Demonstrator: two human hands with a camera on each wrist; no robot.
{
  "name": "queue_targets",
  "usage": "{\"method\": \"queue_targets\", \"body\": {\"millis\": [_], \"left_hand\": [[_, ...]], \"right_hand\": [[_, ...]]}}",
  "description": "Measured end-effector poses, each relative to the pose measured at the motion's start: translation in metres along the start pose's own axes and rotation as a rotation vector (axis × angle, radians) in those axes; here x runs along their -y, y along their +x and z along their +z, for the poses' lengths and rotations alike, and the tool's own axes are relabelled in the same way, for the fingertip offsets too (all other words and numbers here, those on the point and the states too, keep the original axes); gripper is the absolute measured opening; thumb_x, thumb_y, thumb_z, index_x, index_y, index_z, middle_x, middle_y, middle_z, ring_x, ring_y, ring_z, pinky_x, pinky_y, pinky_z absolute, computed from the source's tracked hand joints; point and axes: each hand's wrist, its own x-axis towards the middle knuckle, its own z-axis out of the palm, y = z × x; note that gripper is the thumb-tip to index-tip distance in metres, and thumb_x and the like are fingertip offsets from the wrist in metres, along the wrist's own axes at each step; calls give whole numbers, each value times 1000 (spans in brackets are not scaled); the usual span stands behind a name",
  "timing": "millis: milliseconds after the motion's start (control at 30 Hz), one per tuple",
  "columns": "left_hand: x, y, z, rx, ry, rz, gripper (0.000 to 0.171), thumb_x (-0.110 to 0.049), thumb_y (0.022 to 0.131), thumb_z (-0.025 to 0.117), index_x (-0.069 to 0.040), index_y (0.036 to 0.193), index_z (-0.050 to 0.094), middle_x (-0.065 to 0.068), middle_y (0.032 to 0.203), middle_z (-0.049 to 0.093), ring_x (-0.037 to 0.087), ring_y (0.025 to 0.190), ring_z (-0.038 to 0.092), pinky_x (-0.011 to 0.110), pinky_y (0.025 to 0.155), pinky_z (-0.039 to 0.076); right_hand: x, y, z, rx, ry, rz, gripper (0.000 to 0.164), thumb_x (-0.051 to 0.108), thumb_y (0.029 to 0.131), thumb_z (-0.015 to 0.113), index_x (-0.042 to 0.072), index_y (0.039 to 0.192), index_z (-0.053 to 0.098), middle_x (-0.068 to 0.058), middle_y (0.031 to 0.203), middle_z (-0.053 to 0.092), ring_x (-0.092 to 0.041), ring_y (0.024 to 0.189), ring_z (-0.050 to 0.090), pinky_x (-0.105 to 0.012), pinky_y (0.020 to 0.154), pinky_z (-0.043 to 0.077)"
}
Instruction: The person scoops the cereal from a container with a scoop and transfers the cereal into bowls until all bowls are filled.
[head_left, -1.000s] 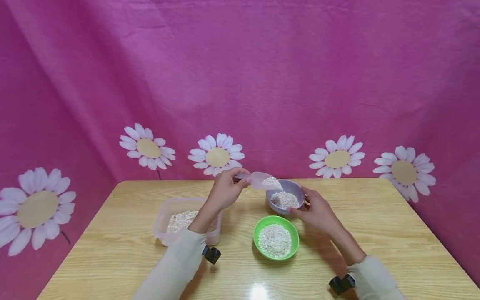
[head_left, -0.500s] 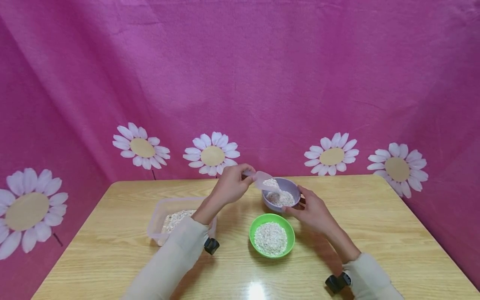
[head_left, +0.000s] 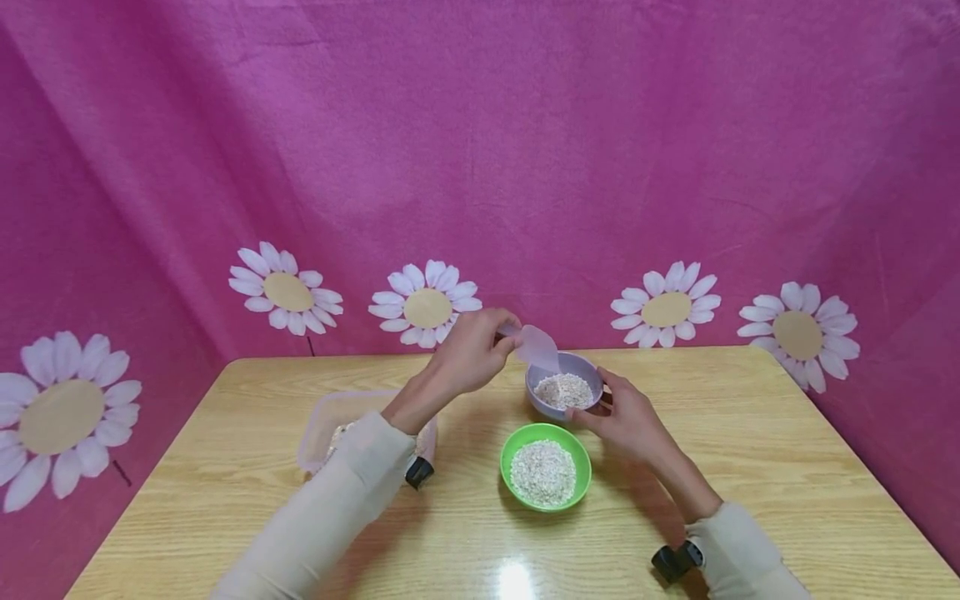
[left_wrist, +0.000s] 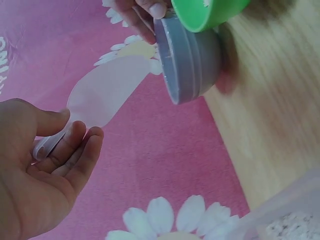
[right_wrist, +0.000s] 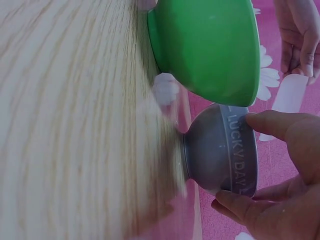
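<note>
My left hand [head_left: 474, 350] pinches the short handle of a translucent pale scoop [head_left: 537, 348]. The scoop tilts steeply, its tip down at the rim of a purple-grey bowl [head_left: 534, 398]. White flakes, like oats [head_left: 564, 391], lie inside that bowl. My right hand [head_left: 630, 419] grips the bowl's right side, thumb at the near rim and fingers round the far side. In the right wrist view the bowl [right_wrist: 215, 145] stands on the table with raised lettering on its wall. No flakes show on the scoop [left_wrist: 107, 92] in the left wrist view.
A green bowl [head_left: 507, 471] filled with similar flakes stands just in front of the purple-grey one. At the left, a translucent pink tub [head_left: 318, 417] with flakes is partly hidden by my left forearm. A pink daisy-print cloth [head_left: 525, 167] hangs behind the wooden table [head_left: 750, 450].
The scoop has tipped from nearly level to steep, and the flakes that lay on it are gone from it. My left hand has risen slightly. My right hand keeps its grip on the bowl.
</note>
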Motion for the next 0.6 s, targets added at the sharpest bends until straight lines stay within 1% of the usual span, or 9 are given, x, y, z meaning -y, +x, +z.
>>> {"method": "queue_targets", "body": {"millis": [100,233,333,500,600], "left_hand": [[-3,1,-5,-8,7,8,15,-10,102,72,0,113,76,12,101,80,20,90,75,33,81,61],[-4,0,-9,-13,-6,-12,15,-10,102,72,-1,113,76,11,99,79,19,88,75,31,80,61],[-3,-3,-10,-17,-26,-33,17,-11,103,72,-1,115,76,11,102,79,19,88,75,32,80,61],[2,-15,-15,-36,-85,-82,16,-13,104,72,-4,116,76,10,106,79,19,91,75,34,82,60],[8,-26,-20,-76,-136,-113,15,-12,104,72,-5,116,76,10,107,80,21,93,76,37,83,61]], "right_hand": [[0,1,0,-6,-6,-9,93,26,97,81,-15,161,27,-38,158,45,-54,141,55,-57,112,51],[-1,2,0,-10,-10,-10,93,26,97,81,-15,161,28,-38,158,45,-54,141,55,-56,112,51],[-1,1,0,-10,-10,-8,93,26,97,81,-14,161,28,-38,158,45,-54,141,55,-56,112,51],[-1,0,0,-11,-12,-6,92,26,97,81,-15,161,28,-39,158,45,-54,141,55,-56,112,51],[0,0,1,-14,-13,-6,92,25,97,81,-16,161,28,-39,158,45,-53,141,55,-55,113,51]]}}
